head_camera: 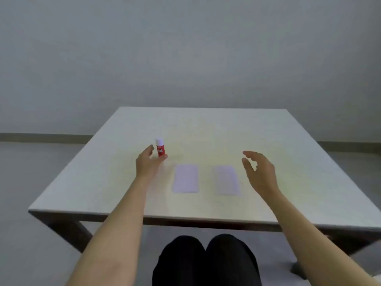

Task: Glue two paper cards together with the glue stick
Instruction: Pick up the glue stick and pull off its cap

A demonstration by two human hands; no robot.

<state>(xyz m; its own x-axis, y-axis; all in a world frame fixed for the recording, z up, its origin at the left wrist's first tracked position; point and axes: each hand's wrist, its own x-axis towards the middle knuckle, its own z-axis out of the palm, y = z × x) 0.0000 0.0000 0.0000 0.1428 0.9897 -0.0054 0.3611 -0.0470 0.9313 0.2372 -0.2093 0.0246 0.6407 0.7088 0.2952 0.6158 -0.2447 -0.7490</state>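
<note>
A red glue stick [160, 148] with a white cap stands upright on the pale table [288, 172], left of centre. My left hand [147, 164] is right beside it, fingers apart, with a fingertip at its base; I cannot tell whether it grips the stick. Two pale lilac paper cards lie flat side by side: the left card [186, 178] and the right card [227, 180], a gap between them. My right hand [259, 170] hovers to the right of the right card, fingers spread and curled, holding nothing.
The table's near edge [185, 220] runs across the lower frame, with dark legs beneath. My knees in black trousers [206, 261] sit under it. A grey wall and floor lie behind the table.
</note>
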